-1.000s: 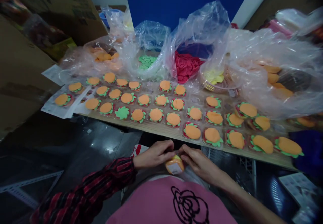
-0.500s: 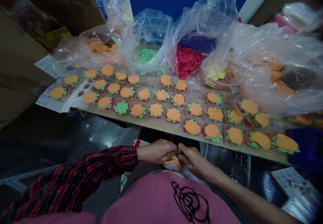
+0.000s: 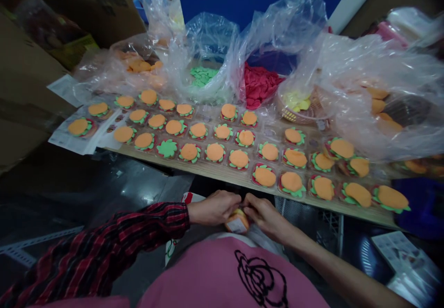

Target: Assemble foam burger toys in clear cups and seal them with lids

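Observation:
Close to my body, below the table edge, I hold a small orange-and-yellow package (image 3: 237, 224) with a pale label on its near side. My left hand (image 3: 217, 207) is closed, its fingers pinched at the package's upper left. On the other side my right hand (image 3: 262, 213) is closed too, thumb and fingers pinched at the upper right. The fingertips of both hands nearly meet above the package, and they hide its top. Beyond them, toy burgers (image 3: 238, 158) with orange buns and green and red layers sit in clear trays in rows.
On the table (image 3: 222, 171), clear bags at the back hold green pieces (image 3: 203, 76), red pieces (image 3: 260, 85) and orange buns (image 3: 138, 65). A basket (image 3: 305, 113) has yellow pieces in it. One tray shows a green lettuce piece (image 3: 167, 148) on top. Cardboard boxes (image 3: 31, 81) stand at left.
The package has tilted slightly, so its pale label shows more. My hands have shifted a little and stay pinched close together. The things on the table look the same.

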Motion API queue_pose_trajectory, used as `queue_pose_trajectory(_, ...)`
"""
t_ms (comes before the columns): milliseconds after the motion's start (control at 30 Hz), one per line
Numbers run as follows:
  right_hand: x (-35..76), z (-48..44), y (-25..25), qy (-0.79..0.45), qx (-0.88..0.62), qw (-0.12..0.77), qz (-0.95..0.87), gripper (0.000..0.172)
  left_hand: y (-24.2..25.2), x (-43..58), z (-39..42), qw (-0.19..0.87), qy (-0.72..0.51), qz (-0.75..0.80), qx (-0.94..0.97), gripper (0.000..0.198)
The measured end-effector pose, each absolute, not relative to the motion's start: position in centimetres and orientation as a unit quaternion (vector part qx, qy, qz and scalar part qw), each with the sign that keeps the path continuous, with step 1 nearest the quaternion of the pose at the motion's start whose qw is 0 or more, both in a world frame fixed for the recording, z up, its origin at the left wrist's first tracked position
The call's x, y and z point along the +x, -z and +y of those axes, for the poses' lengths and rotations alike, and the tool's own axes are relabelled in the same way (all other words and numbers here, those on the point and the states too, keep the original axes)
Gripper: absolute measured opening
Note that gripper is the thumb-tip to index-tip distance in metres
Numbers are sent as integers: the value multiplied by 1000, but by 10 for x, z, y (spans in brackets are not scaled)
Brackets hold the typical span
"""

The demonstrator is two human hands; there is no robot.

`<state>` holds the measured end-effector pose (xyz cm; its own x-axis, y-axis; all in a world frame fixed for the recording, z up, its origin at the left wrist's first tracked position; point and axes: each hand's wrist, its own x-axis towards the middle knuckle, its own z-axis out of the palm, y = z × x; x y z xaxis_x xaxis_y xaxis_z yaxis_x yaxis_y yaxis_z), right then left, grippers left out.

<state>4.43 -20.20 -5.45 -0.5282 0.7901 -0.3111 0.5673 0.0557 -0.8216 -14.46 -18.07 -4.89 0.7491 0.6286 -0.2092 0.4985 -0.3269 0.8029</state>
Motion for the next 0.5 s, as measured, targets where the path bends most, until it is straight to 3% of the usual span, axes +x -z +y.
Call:
queue_pose_trajectory(133,53,-210,58,-625,-458,223,-592,19,50,-154,-176,541,-124,379,740,15)
queue_pose_trajectory(300,50,-230,62,-713,-442,337,-427,66,50,-150,-173,639,-225,427,599,22)
queue_pose_trajectory(400,51,-229,50,-675,-466,395,-414,60,41,-129,-169,686,-304,426,505,25)
queue_pose_trajectory(500,66,-218,35,-527,-556,426,-482,49,23,-100,-161,724,-362,415,414,29)
